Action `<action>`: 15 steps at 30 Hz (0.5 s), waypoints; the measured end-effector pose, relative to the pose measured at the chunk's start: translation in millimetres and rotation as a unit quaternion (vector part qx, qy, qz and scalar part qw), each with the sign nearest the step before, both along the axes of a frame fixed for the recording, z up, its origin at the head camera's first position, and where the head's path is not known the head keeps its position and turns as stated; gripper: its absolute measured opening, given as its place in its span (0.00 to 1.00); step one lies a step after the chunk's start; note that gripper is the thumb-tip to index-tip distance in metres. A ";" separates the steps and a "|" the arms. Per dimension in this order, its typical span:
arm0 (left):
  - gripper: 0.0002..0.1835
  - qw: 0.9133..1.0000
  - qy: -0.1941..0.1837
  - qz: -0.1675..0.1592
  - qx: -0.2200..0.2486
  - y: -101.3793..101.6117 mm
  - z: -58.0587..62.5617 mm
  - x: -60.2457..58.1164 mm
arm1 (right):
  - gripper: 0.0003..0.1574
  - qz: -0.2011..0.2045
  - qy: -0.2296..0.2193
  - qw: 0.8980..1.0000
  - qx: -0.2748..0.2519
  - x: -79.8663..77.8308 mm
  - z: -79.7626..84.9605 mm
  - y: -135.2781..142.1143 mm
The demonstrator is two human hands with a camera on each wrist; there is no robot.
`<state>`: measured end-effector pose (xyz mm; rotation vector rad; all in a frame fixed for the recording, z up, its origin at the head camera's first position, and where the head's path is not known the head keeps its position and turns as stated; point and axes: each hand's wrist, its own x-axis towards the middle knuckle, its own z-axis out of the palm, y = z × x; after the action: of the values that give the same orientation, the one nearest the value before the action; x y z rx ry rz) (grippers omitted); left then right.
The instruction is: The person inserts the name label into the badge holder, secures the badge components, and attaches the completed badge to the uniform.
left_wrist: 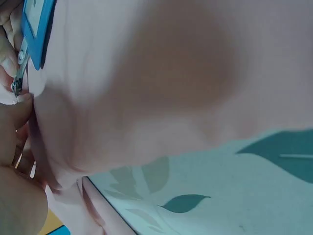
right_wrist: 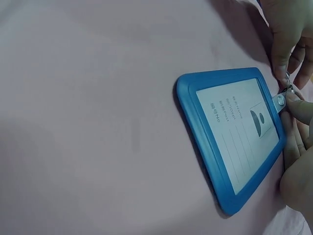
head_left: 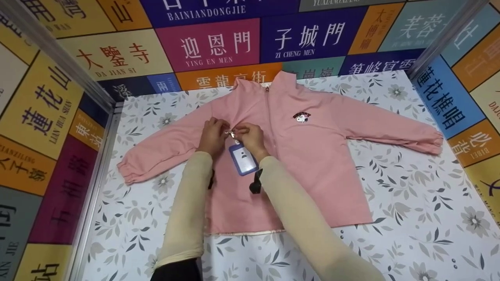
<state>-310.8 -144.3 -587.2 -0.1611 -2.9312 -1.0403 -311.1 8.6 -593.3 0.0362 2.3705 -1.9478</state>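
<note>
A pink jacket lies spread out with its front up. On the jacket's chest, my right hand pinches the metal clip of a blue-framed ID badge. A short strap with a snap joins the clip to the badge, which rests on the pink cloth and holds a white card. Close against the clip's tip, my left hand pinches the jacket's fabric, and creases run up from there. Fingers partly hide the spot where clip and cloth meet.
The jacket's zipper runs down right of my hands, beside a small cartoon patch. A floral-patterned tabletop lies beneath. Panels with coloured signs wall the table at the back and both sides.
</note>
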 end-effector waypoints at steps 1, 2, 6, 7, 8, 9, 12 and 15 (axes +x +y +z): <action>0.11 1.000 -0.002 0.002 0.007 -0.5 -0.8 0.0 | 0.16 0.001 -0.001 1.000 -0.002 -0.2 -0.1 0.2; 0.11 1.000 -0.004 0.005 0.014 -0.8 -1.4 0.2 | 0.16 0.002 -0.002 1.000 -0.003 -0.4 -0.2 0.4; 0.09 0.998 -0.020 0.019 0.050 -1.4 -2.6 1.0 | 0.17 0.008 -0.014 1.000 -0.021 -1.1 -0.4 1.2; 0.09 0.998 -0.022 0.021 0.059 -1.4 -2.7 1.3 | 0.17 0.009 -0.018 0.999 -0.027 -1.1 -0.2 1.6; 0.09 0.997 -0.021 0.021 0.066 -1.3 -3.0 1.5 | 0.18 0.011 -0.021 0.999 -0.031 -1.1 -0.4 2.0; 0.09 0.997 -0.018 0.021 0.071 -1.1 -3.3 1.7 | 0.18 0.013 -0.023 0.999 -0.036 -1.1 -0.7 2.4; 0.09 0.996 -0.006 0.023 0.083 -0.3 -4.7 2.6 | 0.20 0.022 -0.025 0.998 -0.044 -0.5 -1.6 3.9; 0.09 0.996 0.007 0.026 0.089 1.1 -6.8 2.7 | 0.21 0.025 -0.020 0.998 -0.051 0.2 -2.8 5.2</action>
<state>-308.1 -143.2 -594.0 -0.0867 -2.7952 -1.2773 -311.0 13.8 -596.1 0.0098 2.2208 -2.0220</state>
